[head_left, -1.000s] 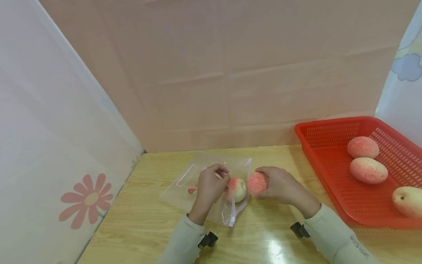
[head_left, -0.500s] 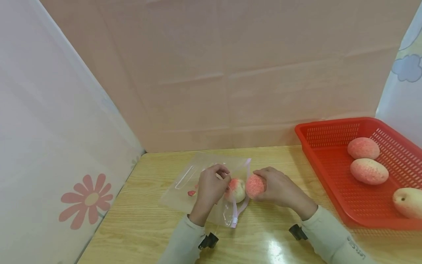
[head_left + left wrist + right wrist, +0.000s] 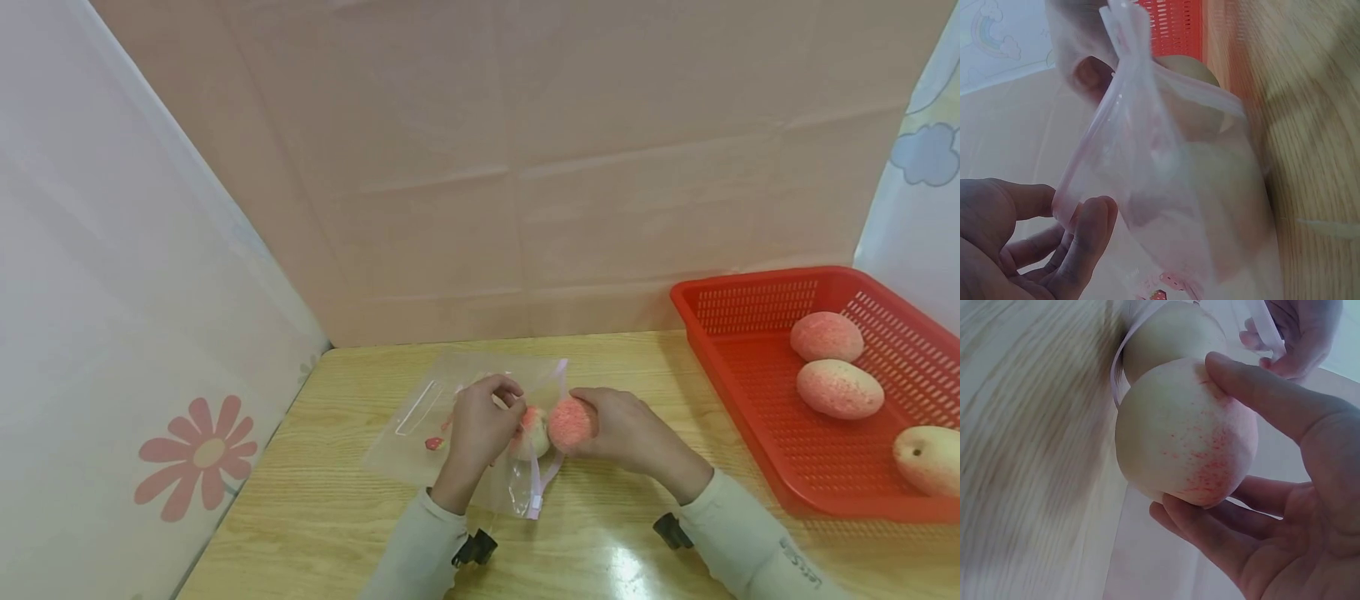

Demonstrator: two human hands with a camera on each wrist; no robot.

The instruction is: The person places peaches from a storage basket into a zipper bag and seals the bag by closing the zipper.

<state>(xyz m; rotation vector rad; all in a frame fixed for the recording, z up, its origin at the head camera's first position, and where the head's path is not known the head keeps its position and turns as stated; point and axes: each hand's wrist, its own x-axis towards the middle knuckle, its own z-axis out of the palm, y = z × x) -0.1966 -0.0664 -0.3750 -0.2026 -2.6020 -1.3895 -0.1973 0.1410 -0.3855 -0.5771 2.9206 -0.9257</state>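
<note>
My left hand [image 3: 483,425] pinches the upper edge of a clear zip bag [image 3: 1166,187] between thumb and fingers, holding its mouth raised. Inside the bag, just behind the mouth, lies one peach [image 3: 537,440], partly covered by film in the head view. My right hand [image 3: 633,429] grips a second peach [image 3: 1188,437], pink on one side and pale on the other, with its thumb on one side and curled fingers on the other. This peach is at the bag's mouth, close against the first one; whether they touch I cannot tell. A pink slider [image 3: 536,503] sits at the bag's near corner.
A red plastic basket [image 3: 862,503] stands on the right of the wooden table [image 3: 300,517], holding two pinkish peaches [image 3: 827,336] and a pale fruit [image 3: 930,460] near its right side. A beige cloth [image 3: 510,208] hangs behind, a flowered cloth [image 3: 150,350] on the left.
My right hand has moved a little left with its peach, bringing it to the bag's mouth and partly over the peach inside. My left hand has stayed in place, still pinching the bag.
</note>
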